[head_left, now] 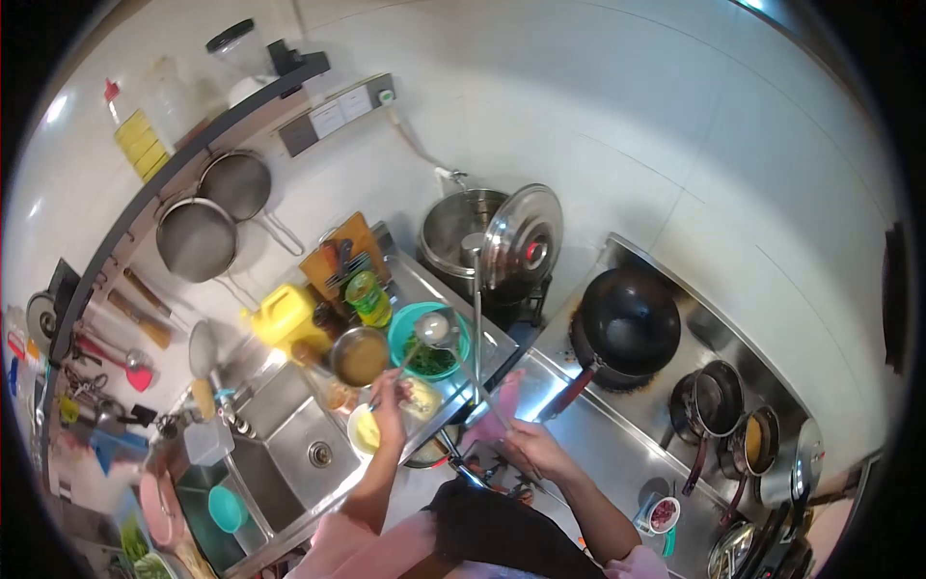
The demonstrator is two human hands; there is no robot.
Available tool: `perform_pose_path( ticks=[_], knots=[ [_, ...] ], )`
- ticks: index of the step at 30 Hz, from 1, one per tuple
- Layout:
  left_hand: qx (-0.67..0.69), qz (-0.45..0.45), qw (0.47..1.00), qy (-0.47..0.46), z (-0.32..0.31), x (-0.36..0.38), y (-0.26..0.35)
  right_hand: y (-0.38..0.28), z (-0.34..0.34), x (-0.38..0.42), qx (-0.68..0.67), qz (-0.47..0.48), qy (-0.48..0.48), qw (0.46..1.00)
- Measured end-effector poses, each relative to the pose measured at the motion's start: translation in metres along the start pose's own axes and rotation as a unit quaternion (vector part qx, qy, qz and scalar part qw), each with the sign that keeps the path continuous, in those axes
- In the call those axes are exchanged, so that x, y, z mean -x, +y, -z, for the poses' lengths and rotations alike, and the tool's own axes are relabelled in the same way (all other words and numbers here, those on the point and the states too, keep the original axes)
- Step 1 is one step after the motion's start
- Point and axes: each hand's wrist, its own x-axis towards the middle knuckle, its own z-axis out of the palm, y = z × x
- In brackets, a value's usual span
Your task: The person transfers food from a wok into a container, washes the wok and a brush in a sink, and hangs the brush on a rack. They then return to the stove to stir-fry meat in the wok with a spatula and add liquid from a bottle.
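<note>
My right hand (535, 450) is closed round the long handle of a metal ladle (440, 331). The ladle's bowl, with something whitish in it, is over a turquoise basin (397, 331) of chopped greens (427, 361). My left hand (389, 398) is closed on a thin stick-like utensil (409, 359) that points up toward the ladle; its kind I cannot tell. Beside my left hand are a pot of brownish liquid (360, 356), a container of pale chopped food (421, 397) and a white bowl with yellow contents (366, 430). A pink cloth (496, 413) hangs near my right hand.
A steel sink (289, 487) lies at left. Behind the basin stand a yellow jug (285, 320), a green-labelled jar (367, 298) and a large pot (447, 234) with its lid (524, 239) tilted. A black wok (631, 321) and several smaller pans (717, 397) occupy the right.
</note>
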Motion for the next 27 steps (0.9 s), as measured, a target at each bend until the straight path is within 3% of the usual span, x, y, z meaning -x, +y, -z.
perform_pose_path(
  ticks=[4, 8, 11, 14, 15, 17, 20, 23, 25, 27],
  knots=[
    [0.03, -0.033, 0.993, 0.112, 0.065, -0.003, -0.002, -0.007, -0.029, -0.034, 0.006, -0.03, -0.029, 0.999],
    [0.005, -0.016, 0.983, 0.182, 0.1, -0.03, -0.033, -0.024, -0.013, -0.016, -0.034, -0.002, 0.012, 0.999],
    [0.071, 0.061, 0.968, 0.233, 0.102, -0.045, -0.053, -0.015, 0.049, 0.016, 0.067, 0.057, 0.146, 0.985],
    [0.131, 0.092, 0.964, 0.214, 0.095, -0.045, -0.074, -0.039, 0.113, 0.068, 0.192, -0.016, 0.345, 0.919],
    [0.191, 0.148, 0.958, 0.152, 0.103, -0.043, -0.08, -0.054, 0.128, 0.087, 0.222, -0.029, 0.396, 0.891],
    [0.197, 0.182, 0.95, 0.157, 0.099, -0.028, -0.1, -0.075, 0.172, 0.121, 0.377, -0.063, 0.4, 0.833],
    [0.217, 0.262, 0.932, 0.121, 0.07, 0.011, -0.118, -0.103, 0.22, 0.15, 0.341, -0.153, 0.397, 0.838],
    [0.086, 0.311, 0.943, -0.077, 0.019, 0.05, -0.114, -0.116, 0.243, 0.156, 0.349, -0.213, 0.362, 0.838],
    [0.022, 0.344, 0.912, -0.225, -0.022, 0.066, -0.116, -0.11, 0.259, 0.15, 0.336, -0.236, 0.337, 0.848],
    [-0.028, 0.372, 0.873, -0.313, -0.058, 0.073, -0.136, -0.086, 0.258, 0.129, 0.306, -0.2, 0.351, 0.862]
  ],
)
